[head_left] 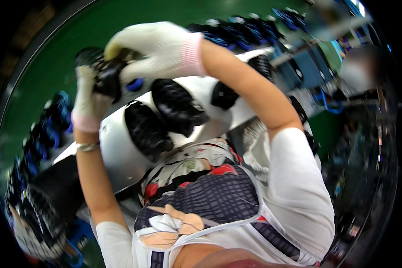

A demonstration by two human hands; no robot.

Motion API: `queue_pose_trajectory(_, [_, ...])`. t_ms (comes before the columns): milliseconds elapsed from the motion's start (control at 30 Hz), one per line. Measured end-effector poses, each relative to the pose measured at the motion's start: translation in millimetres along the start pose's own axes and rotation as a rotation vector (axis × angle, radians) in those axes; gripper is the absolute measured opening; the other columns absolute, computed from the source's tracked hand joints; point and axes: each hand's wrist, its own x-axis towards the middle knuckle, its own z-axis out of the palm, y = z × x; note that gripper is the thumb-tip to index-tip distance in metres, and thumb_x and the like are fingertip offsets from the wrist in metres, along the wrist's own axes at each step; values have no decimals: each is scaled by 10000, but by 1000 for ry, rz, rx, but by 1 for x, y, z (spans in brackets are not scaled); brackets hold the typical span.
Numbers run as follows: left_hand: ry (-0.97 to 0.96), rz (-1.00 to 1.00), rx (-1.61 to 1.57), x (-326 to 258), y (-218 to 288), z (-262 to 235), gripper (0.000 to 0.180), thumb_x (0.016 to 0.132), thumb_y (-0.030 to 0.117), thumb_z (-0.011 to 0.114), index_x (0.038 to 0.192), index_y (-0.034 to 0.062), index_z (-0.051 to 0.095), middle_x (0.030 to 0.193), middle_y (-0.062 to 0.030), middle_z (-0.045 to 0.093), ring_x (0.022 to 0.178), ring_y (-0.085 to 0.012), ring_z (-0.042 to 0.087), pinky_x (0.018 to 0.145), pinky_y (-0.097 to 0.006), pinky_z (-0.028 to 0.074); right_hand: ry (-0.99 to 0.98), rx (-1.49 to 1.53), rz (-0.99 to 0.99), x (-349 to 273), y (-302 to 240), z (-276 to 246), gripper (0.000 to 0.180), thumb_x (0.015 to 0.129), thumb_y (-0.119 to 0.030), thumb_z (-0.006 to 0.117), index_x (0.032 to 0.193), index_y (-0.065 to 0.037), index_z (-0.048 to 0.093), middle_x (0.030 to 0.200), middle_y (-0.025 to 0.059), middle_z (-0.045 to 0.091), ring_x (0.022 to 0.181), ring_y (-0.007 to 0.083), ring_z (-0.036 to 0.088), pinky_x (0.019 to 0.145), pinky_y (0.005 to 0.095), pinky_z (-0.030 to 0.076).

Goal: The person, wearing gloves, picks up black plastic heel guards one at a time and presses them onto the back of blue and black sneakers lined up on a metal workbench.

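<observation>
Both my hands wear white knitted gloves with pink cuffs and are raised at the upper left. A glossy black shoe sole (110, 79), blurred by motion, is held between them. My left hand (90, 89) grips its near side. From above, my right hand (154, 47) curls over it, the yellowed fingertips pressed on its top; much of the sole is hidden by the gloves. Below my right wrist, a black lugged sole (178, 105) and another black lugged sole (145, 127) lie tread up on a silvery metal ledge (116, 154).
A green belt (76, 33) curves beyond the ledge. Along it stand blue-and-black shoes (241, 32) at the back and more such shoes (44, 123) at the left. Blue-grey trays (299, 67) stand at the right near blurred people. Someone's striped sleeve (38, 236) shows at lower left.
</observation>
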Motion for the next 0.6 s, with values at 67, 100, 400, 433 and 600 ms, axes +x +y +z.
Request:
queue_pose_trajectory(67, [-6, 78, 129, -7, 7, 23, 504, 933, 353, 583, 1297, 25, 468, 1263, -82, 537, 1162, -185, 522, 1006, -330, 422, 17, -40, -81, 8, 7, 12, 464, 745, -356, 681, 1061, -18, 644, 928, 166, 663, 864, 297, 648, 784, 344, 511])
queue_pose_trajectory(100, [46, 116, 216, -9, 11, 18, 517, 914, 369, 608, 1274, 18, 486, 1206, -83, 570, 1092, -186, 569, 958, -322, 455, -14, -14, -17, 13, 1, 16, 467, 753, -374, 675, 1047, -13, 643, 927, 173, 659, 865, 308, 645, 784, 356, 510])
queue_pose_trajectory(400, [164, 342, 272, -10, 21, 13, 319, 941, 266, 593, 1140, 30, 515, 1088, -67, 592, 989, -168, 584, 867, -327, 498, -154, -317, 245, 49, -30, 38, 444, 799, -413, 590, 958, -1, 635, 855, 185, 664, 806, 349, 644, 722, 424, 508])
queue_pose_trajectory(433, [112, 318, 226, -9, 20, 7, 312, 956, 258, 568, 1157, 30, 498, 1123, -82, 580, 1026, -192, 576, 882, -366, 498, -144, -334, 240, 50, -28, 42, 416, 803, -395, 562, 961, -18, 637, 832, 194, 661, 801, 353, 644, 719, 422, 511])
queue_pose_trajectory(600, [177, 128, 126, -3, 12, -13, 374, 955, 279, 564, 1207, 8, 515, 1159, -117, 590, 1083, -227, 568, 889, -439, 498, -267, -234, 379, 60, -23, 47, 398, 812, -389, 525, 921, -20, 628, 772, 207, 638, 764, 360, 635, 699, 404, 508])
